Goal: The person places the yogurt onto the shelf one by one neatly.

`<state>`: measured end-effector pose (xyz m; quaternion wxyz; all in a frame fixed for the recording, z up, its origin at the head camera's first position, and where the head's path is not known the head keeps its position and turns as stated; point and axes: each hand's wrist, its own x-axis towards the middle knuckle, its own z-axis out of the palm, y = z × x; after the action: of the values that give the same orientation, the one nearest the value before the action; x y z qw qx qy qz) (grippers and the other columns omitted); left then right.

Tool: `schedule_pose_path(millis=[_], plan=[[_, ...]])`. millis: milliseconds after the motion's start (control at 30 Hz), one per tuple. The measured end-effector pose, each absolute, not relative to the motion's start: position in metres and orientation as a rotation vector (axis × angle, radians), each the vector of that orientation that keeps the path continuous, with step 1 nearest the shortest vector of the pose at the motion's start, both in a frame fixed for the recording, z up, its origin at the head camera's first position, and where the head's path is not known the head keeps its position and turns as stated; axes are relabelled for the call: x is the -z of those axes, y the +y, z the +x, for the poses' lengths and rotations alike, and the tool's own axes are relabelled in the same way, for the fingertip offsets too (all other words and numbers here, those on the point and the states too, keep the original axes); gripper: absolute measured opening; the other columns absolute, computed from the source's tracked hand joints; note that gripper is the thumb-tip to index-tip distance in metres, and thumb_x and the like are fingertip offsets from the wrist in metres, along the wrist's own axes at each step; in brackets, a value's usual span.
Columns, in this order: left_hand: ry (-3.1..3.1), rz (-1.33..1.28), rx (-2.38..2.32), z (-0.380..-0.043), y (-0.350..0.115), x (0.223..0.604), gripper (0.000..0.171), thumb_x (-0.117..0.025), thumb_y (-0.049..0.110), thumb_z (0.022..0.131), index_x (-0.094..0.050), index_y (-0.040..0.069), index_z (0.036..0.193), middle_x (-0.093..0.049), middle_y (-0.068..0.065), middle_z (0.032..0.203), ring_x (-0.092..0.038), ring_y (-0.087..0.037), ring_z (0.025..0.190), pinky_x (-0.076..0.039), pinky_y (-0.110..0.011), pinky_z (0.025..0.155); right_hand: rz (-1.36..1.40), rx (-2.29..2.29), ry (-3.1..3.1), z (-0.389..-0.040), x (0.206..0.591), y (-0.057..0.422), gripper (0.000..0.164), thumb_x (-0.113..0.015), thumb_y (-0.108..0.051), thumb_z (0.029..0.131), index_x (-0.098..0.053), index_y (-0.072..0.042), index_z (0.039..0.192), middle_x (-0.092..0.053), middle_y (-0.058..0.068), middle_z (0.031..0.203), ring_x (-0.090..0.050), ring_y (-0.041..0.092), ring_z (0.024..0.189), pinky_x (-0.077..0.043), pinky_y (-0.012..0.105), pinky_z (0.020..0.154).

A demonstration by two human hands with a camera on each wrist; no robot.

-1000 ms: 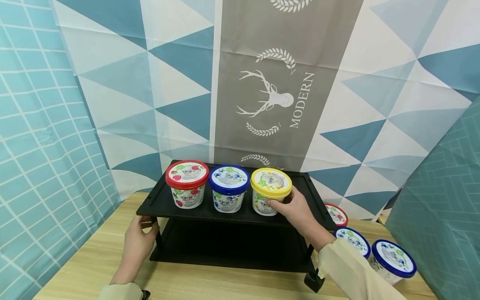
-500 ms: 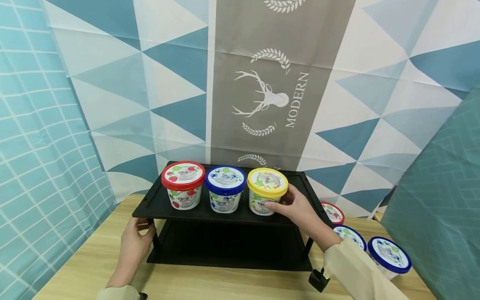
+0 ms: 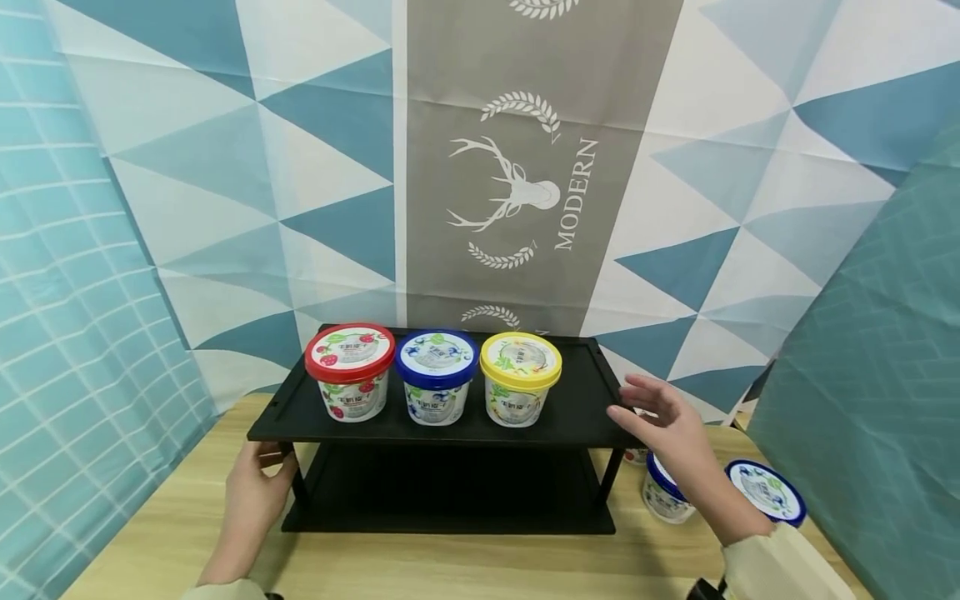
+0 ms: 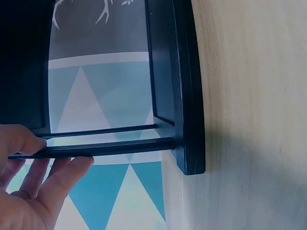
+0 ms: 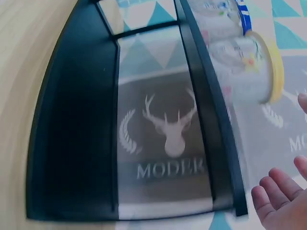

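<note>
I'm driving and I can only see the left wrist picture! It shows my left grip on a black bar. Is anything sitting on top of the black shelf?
Observer: Yes, three tubs in a row: a red-lidded tub, a blue-lidded tub and a yellow-lidded tub stand on the black shelf.
Operator: Cool! Is my right grip holding one?
Observer: No, the right grip is by the shelf's right end, holding nothing.
Operator: Are there more tubs anywhere?
Observer: Yes, a second blue-lidded tub stands on the table, just past the shelf's right end.
</note>
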<state>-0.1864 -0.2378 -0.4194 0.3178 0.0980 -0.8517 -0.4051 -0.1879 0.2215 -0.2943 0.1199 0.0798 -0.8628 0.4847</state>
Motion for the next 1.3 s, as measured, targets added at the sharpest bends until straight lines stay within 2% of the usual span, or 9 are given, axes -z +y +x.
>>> schedule_pose_path(millis=[100, 200, 333, 433, 600, 767, 1033, 1200, 1300], plan=[[-2.252, 0.263, 1.067, -0.187, -0.237, 0.419, 0.033, -0.055, 0.002, 0.080, -0.048, 0.006, 0.112, -0.057, -0.016, 0.098, -0.057, -0.030, 0.084, -0.046, -0.025, 0.062, 0.127, -1.418, -2.529, -0.181, 0.302, 0.241, 0.056, -0.057, -0.041, 0.082, -0.036, -0.021, 0.131, -0.048, 0.006, 0.124, -0.050, 0.000, 0.102, -0.043, 0.008, 0.079], [-2.252, 0.247, 1.079, -0.187, -0.237, 0.419, 0.033, -0.054, 0.002, 0.081, -0.047, 0.005, 0.112, -0.056, -0.018, 0.097, -0.057, -0.036, 0.085, -0.050, -0.035, 0.066, 0.003, -1.421, -2.540, -0.177, 0.313, 0.259, 0.063, -0.057, -0.044, 0.081, -0.031, -0.023, 0.134, -0.046, 0.006, 0.125, -0.048, -0.007, 0.095, -0.044, 0.010, 0.076], [-2.243, 0.239, 1.063, -0.187, -0.237, 0.420, 0.032, -0.054, 0.001, 0.080, -0.047, 0.006, 0.111, -0.056, -0.018, 0.095, -0.058, -0.035, 0.083, -0.048, -0.048, 0.073, -0.158, -1.342, -2.556, -0.173, 0.328, 0.281, 0.070, -0.057, -0.048, 0.079, -0.028, -0.020, 0.136, -0.044, 0.007, 0.127, -0.048, 0.002, 0.100, -0.042, 0.010, 0.075], [-2.245, 0.246, 1.053, -0.188, -0.239, 0.420, 0.032, -0.054, 0.001, 0.079, -0.048, 0.007, 0.110, -0.056, -0.017, 0.095, -0.058, -0.022, 0.077, -0.048, -0.047, 0.073, -0.290, -1.300, -2.549, -0.171, 0.340, 0.293, 0.075, -0.057, -0.050, 0.078, -0.026, -0.015, 0.137, -0.042, 0.010, 0.130, -0.044, 0.016, 0.111, -0.042, 0.018, 0.082], [-2.245, 0.254, 1.072, -0.188, -0.241, 0.419, 0.031, -0.054, 0.002, 0.079, -0.048, 0.006, 0.109, -0.056, -0.017, 0.095, -0.045, 0.010, 0.073, -0.047, -0.047, 0.074, -0.480, -1.357, -2.530, -0.170, 0.366, 0.310, 0.089, -0.059, -0.054, 0.075, -0.018, -0.007, 0.139, -0.034, 0.020, 0.135, -0.035, 0.033, 0.122, -0.038, 0.047, 0.095], [-2.245, 0.246, 1.105, -0.188, -0.240, 0.419, 0.031, -0.054, 0.003, 0.080, -0.047, 0.006, 0.110, -0.056, -0.018, 0.097, -0.029, 0.024, 0.072, -0.046, -0.048, 0.076, -0.538, -1.350, -2.576, -0.180, 0.403, 0.333, 0.100, -0.061, -0.055, 0.072, -0.007, -0.008, 0.141, -0.026, 0.025, 0.139, -0.030, 0.039, 0.125, -0.038, 0.050, 0.096], [-2.251, 0.266, 1.104, -0.190, -0.239, 0.419, 0.031, -0.055, 0.003, 0.080, -0.048, 0.007, 0.110, -0.056, -0.017, 0.097, -0.038, 0.016, 0.071, -0.047, -0.046, 0.076, -0.541, -1.384, -2.507, -0.213, 0.472, 0.368, 0.117, -0.068, -0.062, 0.058, -0.004, -0.012, 0.142, -0.025, 0.023, 0.140, -0.031, 0.039, 0.125, -0.037, 0.051, 0.097], [-2.263, 0.280, 1.100, -0.190, -0.239, 0.418, 0.032, -0.054, 0.003, 0.080, -0.047, 0.007, 0.110, -0.055, -0.016, 0.097, -0.034, 0.018, 0.074, -0.047, -0.046, 0.076, -0.525, -1.401, -2.525, -0.198, 0.455, 0.344, 0.114, -0.069, -0.054, 0.064, -0.001, -0.005, 0.141, -0.022, 0.027, 0.140, -0.026, 0.042, 0.127, -0.032, 0.050, 0.101], [-2.268, 0.270, 1.100, -0.190, -0.239, 0.418, 0.032, -0.053, 0.002, 0.080, -0.046, 0.006, 0.111, -0.055, -0.017, 0.098, -0.053, -0.002, 0.076, -0.047, -0.047, 0.076, -0.558, -1.427, -2.581, -0.188, 0.439, 0.328, 0.115, -0.068, -0.052, 0.067, 0.004, 0.000, 0.140, -0.015, 0.030, 0.141, -0.021, 0.044, 0.128, -0.028, 0.051, 0.103]])
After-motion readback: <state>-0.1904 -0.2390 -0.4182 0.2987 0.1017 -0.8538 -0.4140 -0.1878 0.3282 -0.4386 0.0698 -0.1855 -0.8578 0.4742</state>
